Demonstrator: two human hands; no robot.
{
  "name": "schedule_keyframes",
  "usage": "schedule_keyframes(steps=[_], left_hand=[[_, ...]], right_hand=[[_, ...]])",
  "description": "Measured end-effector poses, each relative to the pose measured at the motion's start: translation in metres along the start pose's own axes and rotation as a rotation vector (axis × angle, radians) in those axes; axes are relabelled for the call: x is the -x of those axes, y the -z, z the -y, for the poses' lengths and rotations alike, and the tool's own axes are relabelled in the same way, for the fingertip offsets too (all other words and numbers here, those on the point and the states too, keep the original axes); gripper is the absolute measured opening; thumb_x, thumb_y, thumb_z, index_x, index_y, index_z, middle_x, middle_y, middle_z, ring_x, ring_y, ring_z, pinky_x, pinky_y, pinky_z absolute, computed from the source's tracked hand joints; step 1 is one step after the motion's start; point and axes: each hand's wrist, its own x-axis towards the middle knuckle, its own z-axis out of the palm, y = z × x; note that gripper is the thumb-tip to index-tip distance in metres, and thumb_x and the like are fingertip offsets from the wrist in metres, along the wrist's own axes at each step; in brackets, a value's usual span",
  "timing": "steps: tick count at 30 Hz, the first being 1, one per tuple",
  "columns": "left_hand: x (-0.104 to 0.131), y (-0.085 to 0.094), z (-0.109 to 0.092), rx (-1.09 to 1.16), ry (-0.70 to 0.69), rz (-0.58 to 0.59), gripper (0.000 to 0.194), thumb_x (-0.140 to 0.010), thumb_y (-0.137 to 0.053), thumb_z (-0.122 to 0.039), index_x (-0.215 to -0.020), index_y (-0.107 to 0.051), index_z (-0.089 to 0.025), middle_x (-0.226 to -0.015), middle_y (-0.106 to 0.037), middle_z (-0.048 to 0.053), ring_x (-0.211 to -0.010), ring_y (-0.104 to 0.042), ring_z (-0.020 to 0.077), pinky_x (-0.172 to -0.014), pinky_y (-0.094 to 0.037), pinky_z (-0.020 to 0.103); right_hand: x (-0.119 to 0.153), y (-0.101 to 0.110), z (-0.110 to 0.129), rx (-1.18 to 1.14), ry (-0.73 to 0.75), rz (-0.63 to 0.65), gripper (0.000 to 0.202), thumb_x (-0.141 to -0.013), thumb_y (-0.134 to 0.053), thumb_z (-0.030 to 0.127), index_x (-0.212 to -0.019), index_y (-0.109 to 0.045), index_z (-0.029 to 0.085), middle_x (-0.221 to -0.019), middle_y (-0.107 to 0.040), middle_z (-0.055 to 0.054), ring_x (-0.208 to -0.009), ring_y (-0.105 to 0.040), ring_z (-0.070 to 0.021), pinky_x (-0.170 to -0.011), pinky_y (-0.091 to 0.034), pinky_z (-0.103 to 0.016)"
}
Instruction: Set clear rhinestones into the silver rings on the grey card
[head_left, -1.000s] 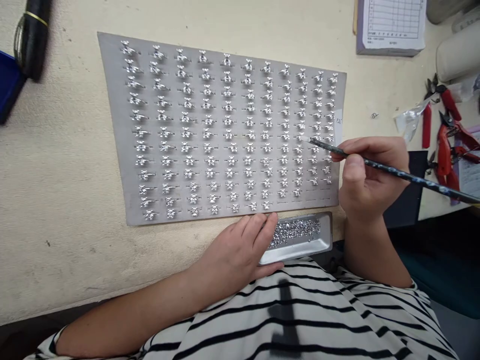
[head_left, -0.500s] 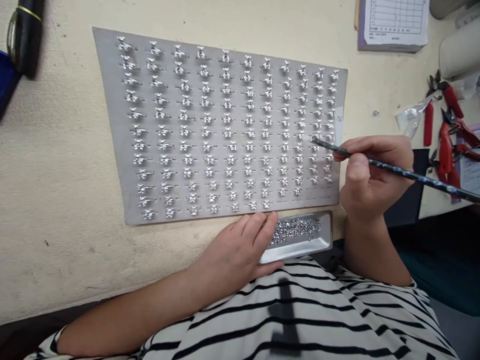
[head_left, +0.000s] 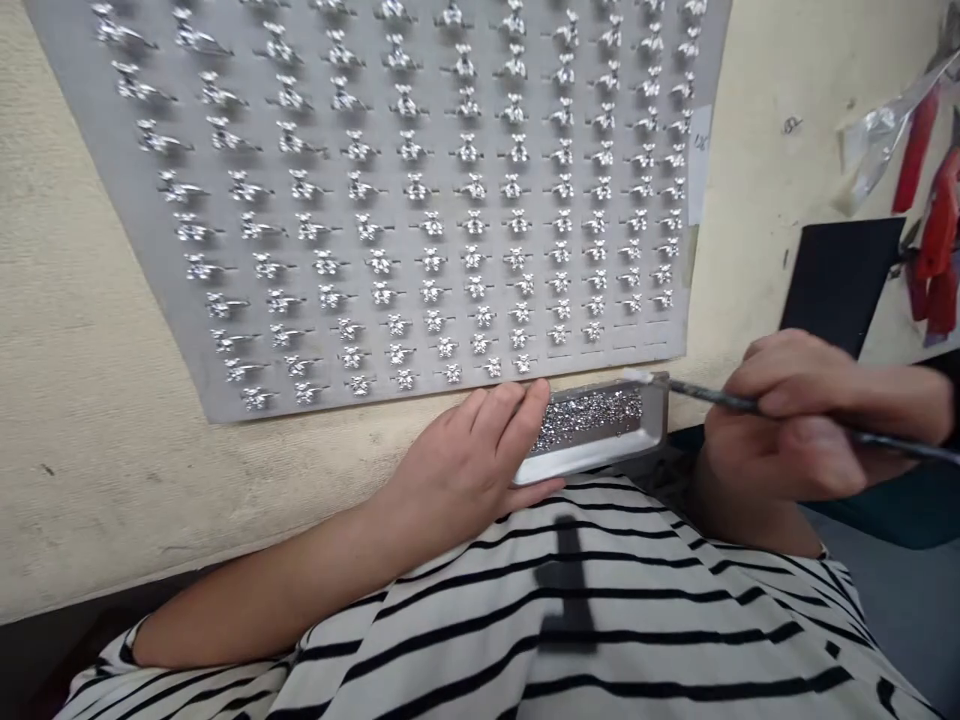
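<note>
My left hand [head_left: 480,440] is closed around the left end of a small metal tray [head_left: 600,455], fingers over the far side and thumb along the near side. Tiny sparkling stones [head_left: 589,415] lie in the tray. In my right hand [head_left: 810,415] a thin dark stick with a white tip [head_left: 709,392] is pinched, its tip over the tray's far right corner. Beyond the tray lies a grey board [head_left: 187,330] carrying rows of silvery bear-shaped rings [head_left: 431,258], set into slits. A few slits at its near right corner hold no ring.
Red-handled pliers [head_left: 937,240] and a clear plastic bag [head_left: 885,135] lie at the right. A dark flat rectangle [head_left: 844,280] sits near the table's right edge. A small ring-like piece [head_left: 791,125] rests on the table. My striped shirt borders the near edge.
My right hand has brought the stick from above the rings down to the tray's right end. The view has tilted down and nearer. My left hand still holds the tray.
</note>
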Motion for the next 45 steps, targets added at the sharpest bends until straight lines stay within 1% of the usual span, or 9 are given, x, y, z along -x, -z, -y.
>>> schedule_keyframes(steps=[3,6,9,16,26,31,35,39,45], left_hand=[[0.0,0.0,0.0,-0.004,-0.005,0.005,0.076,-0.096,-0.056,-0.062,-0.14,-0.042,-0.001,-0.115,-0.063,0.019,-0.104,-0.062,0.0263,-0.084,-0.058,0.037],[-0.001,0.0,0.0,-0.013,-0.011,-0.01,0.078,-0.094,-0.057,-0.063,-0.139,-0.043,0.0,-0.113,-0.063,0.019,-0.101,-0.061,0.0258,-0.083,-0.058,0.036],[-0.002,0.0,-0.001,-0.022,-0.013,-0.02,0.081,-0.093,-0.059,-0.064,-0.137,-0.044,0.002,-0.113,-0.063,0.019,-0.101,-0.061,0.0259,-0.084,-0.058,0.036],[-0.002,0.0,0.0,-0.022,-0.004,-0.012,0.079,-0.093,-0.06,-0.062,-0.137,-0.045,0.001,-0.113,-0.063,0.019,-0.098,-0.061,0.0252,-0.082,-0.059,0.036],[-0.002,0.0,-0.001,-0.012,0.008,-0.019,0.077,-0.094,-0.058,-0.063,-0.139,-0.043,-0.003,-0.113,-0.063,0.017,-0.099,-0.062,0.0249,-0.083,-0.058,0.035],[-0.002,0.0,0.0,-0.022,-0.007,-0.026,0.076,-0.095,-0.056,-0.063,-0.137,-0.045,0.0,-0.112,-0.064,0.019,-0.098,-0.062,0.0257,-0.081,-0.059,0.036],[-0.002,0.0,-0.001,-0.033,-0.015,-0.032,0.077,-0.094,-0.059,-0.061,-0.136,-0.047,0.002,-0.112,-0.064,0.02,-0.099,-0.062,0.026,-0.083,-0.059,0.036],[0.0,0.0,-0.002,-0.036,0.006,-0.014,0.079,-0.093,-0.059,-0.063,-0.138,-0.046,0.001,-0.113,-0.063,0.019,-0.102,-0.062,0.0261,-0.085,-0.059,0.035],[0.001,-0.004,-0.003,-0.033,0.017,-0.011,0.081,-0.094,-0.055,-0.065,-0.139,-0.043,0.0,-0.115,-0.062,0.018,-0.103,-0.062,0.0266,-0.085,-0.06,0.035]], right_hand=[[0.025,0.007,-0.002,-0.03,0.136,0.002,0.024,-0.076,-0.047,0.027,-0.053,-0.041,0.024,-0.043,-0.037,0.006,-0.032,-0.035,-0.0105,-0.036,-0.025,-0.033],[0.043,0.009,-0.004,-0.023,0.08,0.018,0.017,-0.074,-0.047,0.025,-0.057,-0.046,0.024,-0.044,-0.04,0.007,-0.031,-0.035,-0.0119,-0.037,-0.026,-0.035],[0.052,0.008,-0.007,0.001,0.095,0.027,0.014,-0.074,-0.046,0.025,-0.06,-0.049,0.025,-0.045,-0.041,0.007,-0.032,-0.037,-0.0126,-0.038,-0.026,-0.035],[0.056,0.008,-0.018,0.01,0.165,-0.156,0.015,-0.073,-0.042,0.025,-0.058,-0.041,0.023,-0.045,-0.038,0.007,-0.031,-0.027,-0.0099,-0.041,-0.022,-0.034],[0.057,0.003,-0.02,-0.017,0.172,-0.166,0.015,-0.074,-0.043,0.024,-0.058,-0.042,0.023,-0.046,-0.035,0.006,-0.031,-0.028,-0.0093,-0.042,-0.021,-0.032],[0.057,0.006,-0.019,-0.043,0.189,-0.092,0.012,-0.074,-0.045,0.019,-0.062,-0.045,0.021,-0.048,-0.038,0.006,-0.034,-0.034,-0.0068,-0.044,-0.026,-0.029],[0.048,0.009,-0.018,-0.069,0.247,-0.1,0.012,-0.08,-0.042,0.019,-0.068,-0.047,0.019,-0.052,-0.04,0.006,-0.038,-0.037,-0.0057,-0.046,-0.028,-0.028],[0.018,0.005,-0.013,-0.046,0.397,-0.137,0.018,-0.089,-0.043,0.023,-0.083,-0.059,0.018,-0.057,-0.044,0.006,-0.042,-0.042,-0.0056,-0.045,-0.033,-0.026],[-0.03,-0.021,-0.001,0.202,0.17,-0.096,0.014,-0.091,-0.057,0.023,-0.09,-0.07,0.018,-0.071,-0.066,0.003,-0.063,-0.066,-0.0084,-0.058,-0.05,-0.027]])
